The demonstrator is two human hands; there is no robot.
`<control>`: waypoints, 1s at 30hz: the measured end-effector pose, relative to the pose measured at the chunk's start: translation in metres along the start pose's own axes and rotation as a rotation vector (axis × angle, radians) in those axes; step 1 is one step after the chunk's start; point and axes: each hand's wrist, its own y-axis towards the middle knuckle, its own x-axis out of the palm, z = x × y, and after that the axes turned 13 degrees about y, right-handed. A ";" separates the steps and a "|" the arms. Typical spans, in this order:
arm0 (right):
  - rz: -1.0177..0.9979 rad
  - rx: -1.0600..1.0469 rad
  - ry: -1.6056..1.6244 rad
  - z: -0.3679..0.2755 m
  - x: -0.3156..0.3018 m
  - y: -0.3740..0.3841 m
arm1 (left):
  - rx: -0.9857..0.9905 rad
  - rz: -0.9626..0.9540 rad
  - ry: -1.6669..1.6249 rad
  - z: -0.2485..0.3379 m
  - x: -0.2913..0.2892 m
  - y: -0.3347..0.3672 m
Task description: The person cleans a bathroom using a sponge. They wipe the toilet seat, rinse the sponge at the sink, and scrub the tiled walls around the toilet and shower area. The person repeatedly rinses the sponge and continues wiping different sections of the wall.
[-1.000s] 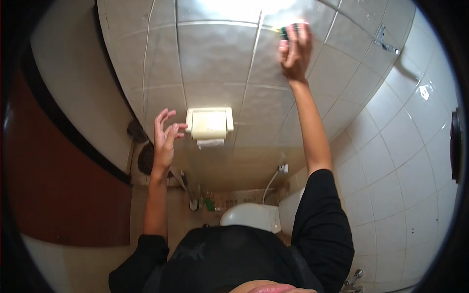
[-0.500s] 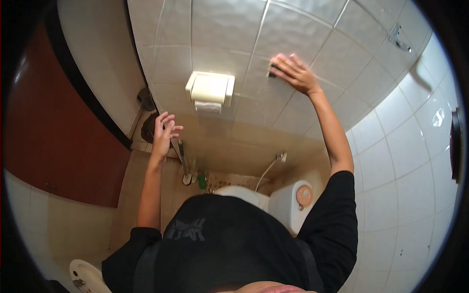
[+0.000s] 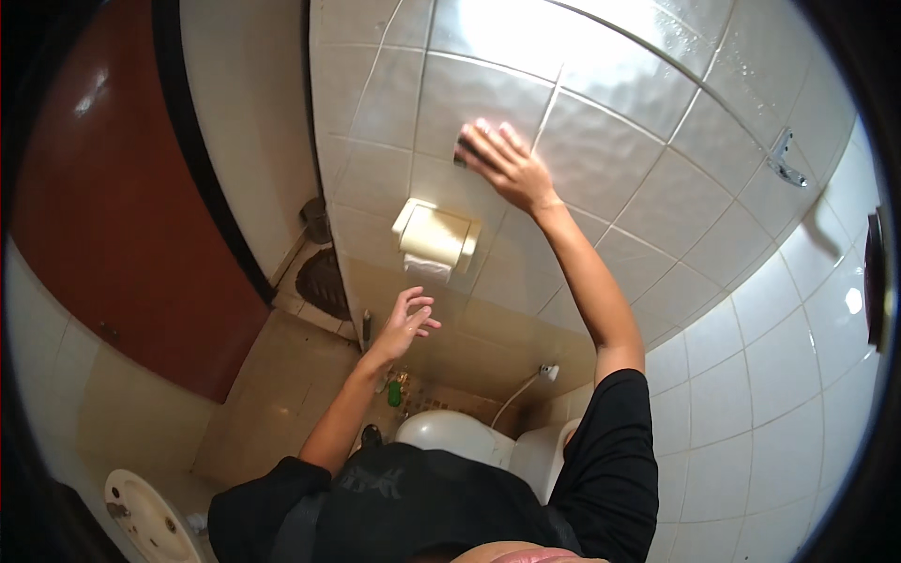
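My right hand (image 3: 507, 169) presses a small dark scrubbing sponge (image 3: 462, 153) against the glossy white wall tiles (image 3: 483, 94). Its fingers cover most of the sponge, leaving just the left edge in sight. Below and to the left of that hand, a cream toilet paper holder (image 3: 405, 221) is fixed to the wall with a roll (image 3: 435, 238) in it. My left hand (image 3: 404, 324) hovers under the holder, fingers loosely curled and apart, with nothing in them.
A white toilet (image 3: 450, 432) stands below, with a green bottle-like object (image 3: 394, 392) on the floor beside it. A metal hook or fitting (image 3: 786, 161) sticks out at right. The sink (image 3: 141, 521) is lower left, the red-brown door (image 3: 122, 188) left.
My right hand has slid left with the sponge, to above the paper holder. My left hand has moved right, beneath the holder. The view has shifted, and more of the upper wall shows.
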 end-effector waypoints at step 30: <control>-0.167 -0.153 -0.009 0.043 -0.031 0.053 | 0.361 -0.389 0.284 0.124 -0.191 0.150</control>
